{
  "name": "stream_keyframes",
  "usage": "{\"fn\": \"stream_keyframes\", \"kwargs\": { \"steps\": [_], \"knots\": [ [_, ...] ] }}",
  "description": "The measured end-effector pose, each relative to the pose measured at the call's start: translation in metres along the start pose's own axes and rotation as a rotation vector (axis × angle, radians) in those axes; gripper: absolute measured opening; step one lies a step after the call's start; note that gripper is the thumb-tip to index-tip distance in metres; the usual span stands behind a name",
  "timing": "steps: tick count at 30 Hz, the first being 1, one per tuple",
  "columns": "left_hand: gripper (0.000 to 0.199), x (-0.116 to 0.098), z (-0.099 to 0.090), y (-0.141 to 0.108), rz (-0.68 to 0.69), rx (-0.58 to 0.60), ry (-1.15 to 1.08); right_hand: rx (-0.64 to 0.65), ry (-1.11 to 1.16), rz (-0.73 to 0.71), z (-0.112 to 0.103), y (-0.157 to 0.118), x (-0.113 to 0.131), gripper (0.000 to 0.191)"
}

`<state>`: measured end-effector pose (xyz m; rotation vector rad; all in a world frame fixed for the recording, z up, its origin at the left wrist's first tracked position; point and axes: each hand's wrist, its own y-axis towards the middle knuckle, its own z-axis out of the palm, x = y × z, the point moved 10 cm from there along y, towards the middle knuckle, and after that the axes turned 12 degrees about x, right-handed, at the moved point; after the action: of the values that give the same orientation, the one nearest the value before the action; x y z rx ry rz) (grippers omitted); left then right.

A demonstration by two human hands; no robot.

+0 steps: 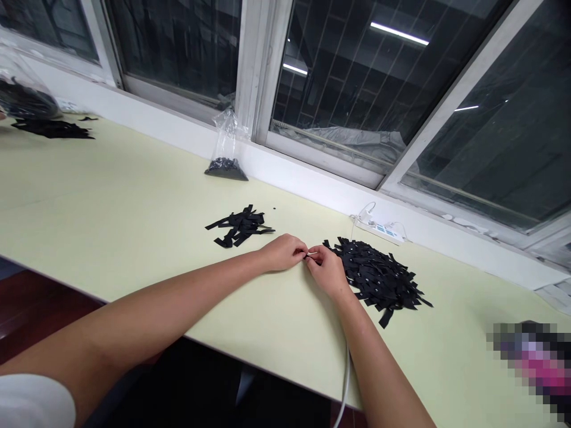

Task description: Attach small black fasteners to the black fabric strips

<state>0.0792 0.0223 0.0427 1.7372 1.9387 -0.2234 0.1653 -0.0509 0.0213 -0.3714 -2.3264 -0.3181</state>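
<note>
Left hand (283,252): pinching a small pale piece (311,254)
Right hand (328,270): pinching the same piece
Black strip pile (379,276): touching right hand, near table (134,208) far edge

Both hands meet over bare table (134,208), pinching a small pale piece (311,254). Just right of the pinch a large heap of black strips (379,276) crowds the right hand (328,270). Beyond and left lies a smaller pile (239,226) (well apart from the left hand (282,252)). Leftward and toward the body, the tabletop runs open.
</note>
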Motion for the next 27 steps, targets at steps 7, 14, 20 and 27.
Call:
{"fn": "stream_keyframes", "kwargs": {
  "steps": [7,14,20,27],
  "knots": [
    [0.021,0.007,0.000,0.000,-0.025,0.023,-0.016,0.048,-0.085,0.004,0.000,-0.001,0.005,0.016],
    [0.018,0.005,-0.003,0.000,-0.012,0.045,-0.002,0.065,-0.081,0.018,-0.001,0.000,0.002,0.021],
    [0.025,0.008,-0.019,-0.002,-0.039,-0.093,0.022,0.020,0.022,0.027,-0.004,0.004,-0.013,0.025],
    [0.029,0.005,-0.022,-0.001,-0.024,-0.119,0.010,-0.142,0.259,0.088,-0.019,0.004,-0.029,0.029]
  ]
}}
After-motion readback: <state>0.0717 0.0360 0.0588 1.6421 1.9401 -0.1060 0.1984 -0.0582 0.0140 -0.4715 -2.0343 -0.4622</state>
